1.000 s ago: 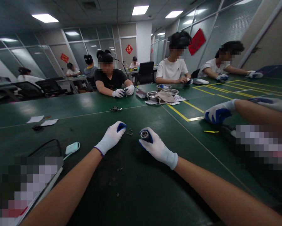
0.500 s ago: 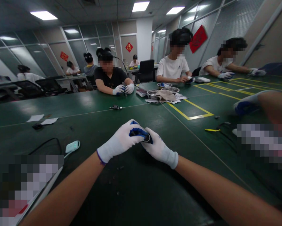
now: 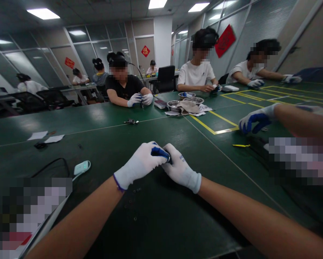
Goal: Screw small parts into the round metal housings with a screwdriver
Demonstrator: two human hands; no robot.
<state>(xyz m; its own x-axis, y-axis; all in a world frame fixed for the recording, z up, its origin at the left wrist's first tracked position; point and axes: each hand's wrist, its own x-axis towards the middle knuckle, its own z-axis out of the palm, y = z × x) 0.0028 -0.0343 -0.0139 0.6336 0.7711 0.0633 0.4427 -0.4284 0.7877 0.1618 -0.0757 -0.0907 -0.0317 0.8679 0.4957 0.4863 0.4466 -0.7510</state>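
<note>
Both of my hands wear white gloves with blue palms and meet above the green table [image 3: 110,140]. Between them is a small dark round part [image 3: 169,157] with a shiny metal rim, mostly hidden by fingers. My right hand [image 3: 179,166] is wrapped round it from the right. From the left, my left hand [image 3: 146,158] has its fingers closed over the rim end; whether they pinch a smaller piece there I cannot tell. Several tiny metal rings [image 3: 135,218] lie on the table below my left wrist.
A dark metal fitting [image 3: 130,121] lies farther back. Metal bowls [image 3: 173,104] and a beige cloth [image 3: 189,107] stand beyond, near yellow tape [image 3: 226,131]. At right a co-worker's gloved hand [image 3: 254,120] reaches over the table. A pale green device [image 3: 82,167] with a cable lies left.
My left fingers have closed in over the round part, covering more of its rim and bringing my hands closer together. The co-worker's hand at right has moved left over the table.
</note>
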